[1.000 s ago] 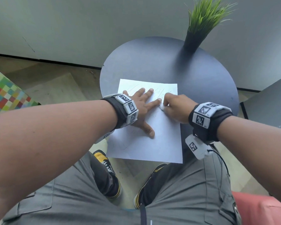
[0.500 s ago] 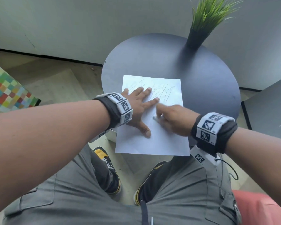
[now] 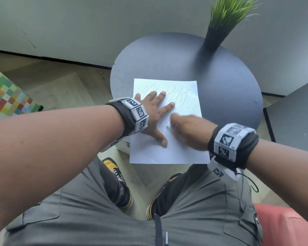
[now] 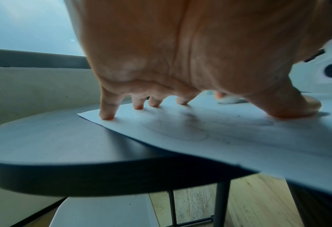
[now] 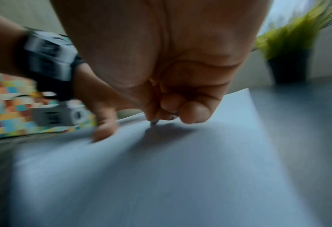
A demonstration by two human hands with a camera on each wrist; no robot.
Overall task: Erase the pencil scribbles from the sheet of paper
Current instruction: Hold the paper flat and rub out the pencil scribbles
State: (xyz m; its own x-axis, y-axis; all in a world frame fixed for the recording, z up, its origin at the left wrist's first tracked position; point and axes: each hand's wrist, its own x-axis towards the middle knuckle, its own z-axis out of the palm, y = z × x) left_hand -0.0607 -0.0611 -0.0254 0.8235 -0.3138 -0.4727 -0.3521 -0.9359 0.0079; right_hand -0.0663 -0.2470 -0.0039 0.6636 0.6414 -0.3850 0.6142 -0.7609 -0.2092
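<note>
Erasing pencil scribbles on a sheet that hangs over the near edge of a small round desk.

We see the sheet of paper [image 3: 178, 150] lying on the dark round desk [image 3: 226, 86], its near part jutting past the desk's near edge. Our left hand [image 3: 150, 115] lies flat with fingers spread, pressing the sheet down. Our right hand [image 3: 188, 129] is curled around a small eraser [image 5: 154, 122] whose tip touches the paper mid-sheet; this hand is blurred with motion. Pencil scribbles [image 3: 174, 96] remain toward the sheet's far edge. We judge the main risk is the paper creasing or tearing if we rub hard over the unsupported overhang, or sliding if the left hand eases its pressure. A potted grass plant [image 3: 219, 27] stands at the desk's far edge, and a wide stroke could knock it.
</note>
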